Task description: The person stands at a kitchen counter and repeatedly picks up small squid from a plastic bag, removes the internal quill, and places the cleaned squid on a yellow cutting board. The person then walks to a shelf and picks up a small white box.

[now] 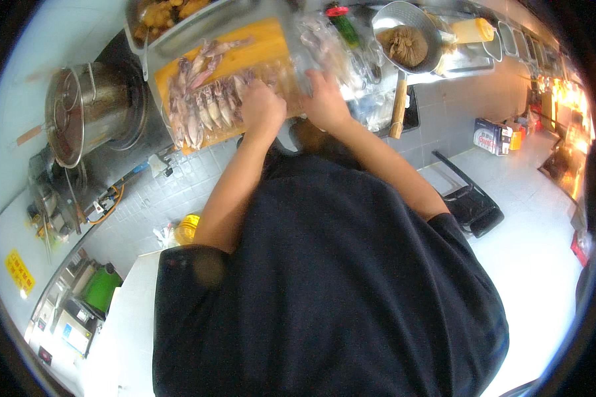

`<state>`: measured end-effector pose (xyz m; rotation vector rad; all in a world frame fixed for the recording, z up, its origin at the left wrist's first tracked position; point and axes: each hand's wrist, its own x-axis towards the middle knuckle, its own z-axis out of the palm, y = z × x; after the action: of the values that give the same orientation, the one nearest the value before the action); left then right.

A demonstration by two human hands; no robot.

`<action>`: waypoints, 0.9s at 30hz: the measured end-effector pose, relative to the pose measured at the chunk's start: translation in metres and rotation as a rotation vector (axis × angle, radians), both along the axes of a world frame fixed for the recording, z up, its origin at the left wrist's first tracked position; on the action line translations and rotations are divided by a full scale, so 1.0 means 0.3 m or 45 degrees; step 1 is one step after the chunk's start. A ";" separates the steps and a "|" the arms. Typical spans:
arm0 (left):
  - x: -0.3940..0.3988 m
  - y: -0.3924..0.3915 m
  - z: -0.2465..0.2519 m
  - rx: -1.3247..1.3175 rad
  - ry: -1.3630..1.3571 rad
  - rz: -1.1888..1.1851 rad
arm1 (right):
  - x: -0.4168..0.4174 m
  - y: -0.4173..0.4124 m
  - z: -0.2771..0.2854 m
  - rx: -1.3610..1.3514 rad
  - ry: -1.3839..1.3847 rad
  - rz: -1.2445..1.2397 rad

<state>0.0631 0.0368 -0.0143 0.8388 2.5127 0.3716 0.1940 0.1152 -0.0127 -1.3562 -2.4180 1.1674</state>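
Note:
A row of small squid (pixel 213 106) lies side by side on a yellow cutting board (pixel 258 37), with more squid along its left side. My left hand (pixel 263 105) is over the right end of the row, fingers curled down and hidden. Close by, my right hand (pixel 325 99) is at the board's right edge, thumb and fingers partly spread and blurred. Clear plastic seems to lie beside it; whether either hand grips something cannot be seen. Beyond the right hand is a clear plastic bag (pixel 325 44) with pale contents.
Left of the board stands a large steel pot (pixel 92 111). A metal tray (pixel 154 42) of brown food is at the upper left. At the upper right, a pan (pixel 429 30) holds a brown cloth bundle, its wooden handle (pixel 400 106) pointing toward me. A squeeze bottle (pixel 472 31) lies beyond.

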 end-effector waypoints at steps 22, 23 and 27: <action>-0.047 -0.151 0.256 1.280 -1.449 0.667 | -0.130 -0.056 0.264 -0.769 0.773 -0.001; -0.044 -0.160 0.267 1.222 -1.397 0.648 | -0.122 -0.056 0.275 -0.719 0.766 0.016; -0.056 -0.168 0.334 1.048 -1.095 0.410 | -0.068 -0.013 0.376 0.103 0.669 0.210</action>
<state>0.0462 -0.0135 0.0858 0.3653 1.6207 1.5572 0.1737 0.1112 0.1000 -0.7159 -2.1846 1.2530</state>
